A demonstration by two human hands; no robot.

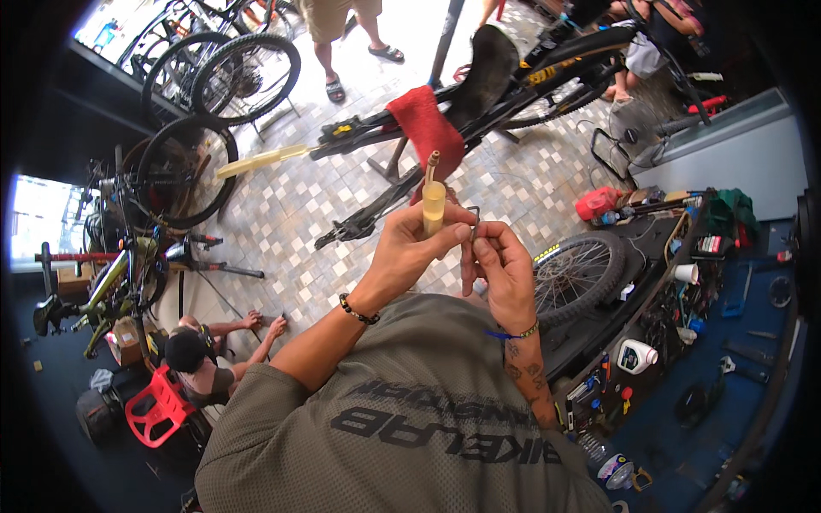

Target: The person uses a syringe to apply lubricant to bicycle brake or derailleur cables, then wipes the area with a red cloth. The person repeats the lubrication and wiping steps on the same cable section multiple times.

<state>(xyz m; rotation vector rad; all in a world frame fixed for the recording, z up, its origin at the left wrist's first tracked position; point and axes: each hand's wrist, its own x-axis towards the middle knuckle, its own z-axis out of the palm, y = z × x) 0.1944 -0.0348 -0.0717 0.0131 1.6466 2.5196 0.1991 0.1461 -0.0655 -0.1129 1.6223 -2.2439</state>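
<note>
In front of my chest, my left hand [404, 248] is closed around a clear syringe [434, 205] partly filled with yellowish fluid. A short tube with a brass-coloured fitting [434, 159] rises from its upper end. Close beside it, my right hand [506, 272] pinches a thin bent metal tool that looks like a hex key [475, 215]. The fingertips of both hands meet at this tool; what lies between them is hidden. Beyond my hands is a black bicycle frame [505, 103], with a red cloth [421, 120] draped over it.
A bicycle wheel [577, 278] lies at my right, beside a cluttered workbench [590, 376] with a white jug [636, 356]. At the left, a person in a dark cap [186, 350] sits near a red plastic chair [158, 406]. More bicycles [248, 81] stand at the far left.
</note>
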